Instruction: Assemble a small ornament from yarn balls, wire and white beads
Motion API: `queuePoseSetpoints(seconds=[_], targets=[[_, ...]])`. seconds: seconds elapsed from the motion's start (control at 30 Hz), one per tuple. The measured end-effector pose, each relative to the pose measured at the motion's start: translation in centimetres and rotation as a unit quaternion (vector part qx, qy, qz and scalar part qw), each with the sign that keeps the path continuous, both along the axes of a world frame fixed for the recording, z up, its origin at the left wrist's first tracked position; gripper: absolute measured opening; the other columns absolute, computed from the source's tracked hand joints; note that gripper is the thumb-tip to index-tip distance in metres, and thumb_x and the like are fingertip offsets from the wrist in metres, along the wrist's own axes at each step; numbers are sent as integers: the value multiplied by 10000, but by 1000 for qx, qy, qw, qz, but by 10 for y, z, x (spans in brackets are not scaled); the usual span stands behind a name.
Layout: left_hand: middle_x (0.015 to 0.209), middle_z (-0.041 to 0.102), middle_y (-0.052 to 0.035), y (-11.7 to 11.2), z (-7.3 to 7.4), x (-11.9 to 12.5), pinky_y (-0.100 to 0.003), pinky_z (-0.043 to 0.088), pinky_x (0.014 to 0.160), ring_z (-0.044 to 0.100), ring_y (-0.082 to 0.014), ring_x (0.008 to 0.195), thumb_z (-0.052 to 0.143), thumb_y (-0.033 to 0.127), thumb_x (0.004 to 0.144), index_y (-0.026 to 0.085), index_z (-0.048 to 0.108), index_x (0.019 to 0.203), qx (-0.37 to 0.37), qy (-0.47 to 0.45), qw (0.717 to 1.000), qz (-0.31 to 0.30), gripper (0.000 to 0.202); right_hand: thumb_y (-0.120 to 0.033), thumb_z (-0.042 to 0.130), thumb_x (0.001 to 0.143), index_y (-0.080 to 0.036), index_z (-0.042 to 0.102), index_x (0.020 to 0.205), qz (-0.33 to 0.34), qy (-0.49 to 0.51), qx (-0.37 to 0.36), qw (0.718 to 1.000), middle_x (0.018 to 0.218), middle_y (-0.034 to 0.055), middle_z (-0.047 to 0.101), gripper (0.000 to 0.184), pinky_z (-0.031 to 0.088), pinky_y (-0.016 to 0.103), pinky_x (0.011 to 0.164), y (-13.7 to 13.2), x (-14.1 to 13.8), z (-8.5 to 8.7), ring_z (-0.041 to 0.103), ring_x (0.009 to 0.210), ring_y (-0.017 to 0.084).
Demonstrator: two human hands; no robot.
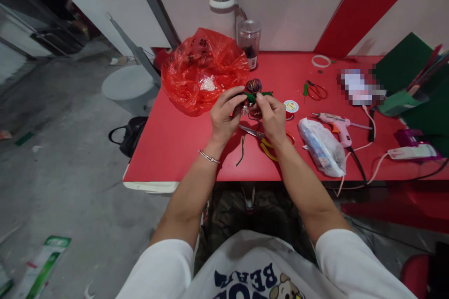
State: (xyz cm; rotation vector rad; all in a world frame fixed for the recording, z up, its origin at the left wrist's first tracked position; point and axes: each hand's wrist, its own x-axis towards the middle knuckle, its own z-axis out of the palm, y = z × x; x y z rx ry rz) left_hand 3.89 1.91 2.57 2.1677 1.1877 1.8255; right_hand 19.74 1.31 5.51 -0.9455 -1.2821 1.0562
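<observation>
My left hand [226, 114] pinches one end of a green fuzzy strip [250, 98], like a pipe cleaner, above the red table [189, 154]. The strip's other end is pinched between the fingers of my right hand [272, 117]. Small red and clear pieces hang just below it, partly hidden by the fingers. Right behind the strip sits a dark multicoloured ball of thread [254, 85]. Scissors [253, 131] with yellow and orange handles lie partly under my right wrist. A short green strand [242, 152] rests on the table between my forearms.
Back left is a red plastic bag [196, 74] with clear beads [208, 83], beside a clear cup [249, 44]. To the right lie a thread spool [291, 106], red-handled pliers [317, 91], a white plastic packet [322, 147], a pink glue gun [338, 126] and cables.
</observation>
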Motion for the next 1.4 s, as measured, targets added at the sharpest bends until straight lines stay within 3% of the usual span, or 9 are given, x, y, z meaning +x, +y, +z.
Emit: queuePoseSetpoints(seconds=[0.07,0.17,0.33,0.53,0.73,0.83,0.97,1.13,1.4], targets=[[1293,752,-92,-1,2,2,-451,566,1112,702,-214,1249,610,349,1045,259,755,1130,16,-5,1000,-26,191,-773,723,840,-242,655,833,1,32,-24,999,779,-6,657,535,535,274,612,5,1,-1,637,696,145],[1273,767,-89,-2,3,5,-435,578,1089,720,-206,1221,613,338,1041,262,769,1099,10,6,998,-61,183,-729,800,782,-255,681,978,57,51,-55,996,881,-10,687,527,540,258,621,12,4,-2,654,747,139],[1290,763,-86,-1,2,8,-462,586,1091,717,-221,1240,620,345,1023,277,784,1056,-25,19,996,-84,181,-604,865,734,-241,711,970,125,61,-101,985,907,-7,723,460,552,253,652,20,12,-3,673,802,142],[1418,692,-66,1,3,9,-487,577,1115,686,-240,1310,629,351,995,327,779,1090,-63,11,994,-91,179,-488,888,684,-255,716,1000,118,74,-137,981,962,-13,751,429,511,228,570,22,15,-6,670,752,129],[1527,597,-112,4,-5,12,-548,523,1167,596,-308,1437,691,384,958,261,744,1060,-62,-49,988,-133,168,-455,894,666,-247,731,975,81,94,-129,984,898,-23,739,407,515,225,586,23,9,-10,665,733,121],[1483,622,-122,7,-12,13,-457,577,1092,659,-273,1348,754,435,929,259,697,1129,-132,-136,971,-143,273,-470,914,645,-244,728,968,68,108,-133,983,882,-27,732,436,517,221,570,25,7,-12,643,696,110],[1276,705,-93,10,-19,13,-330,617,928,733,-180,1086,805,534,883,280,629,1247,-234,-222,935,-147,478,-520,917,643,-248,720,987,40,101,-128,986,891,-24,729,481,517,218,554,28,6,-16,634,697,112],[1101,742,-67,10,-20,15,-344,615,880,733,-194,995,912,541,741,243,664,1194,-291,-271,902,-170,596,-540,895,692,-255,696,1011,43,69,-92,992,891,-25,695,471,567,254,617,29,7,-21,647,757,134],[990,774,-47,8,-17,17,-344,638,818,743,-174,871,935,406,714,197,737,1078,-335,-338,859,-190,464,-411,833,744,-275,772,1091,70,42,-80,993,889,-35,715,377,568,258,689,25,7,-16,641,766,124]])
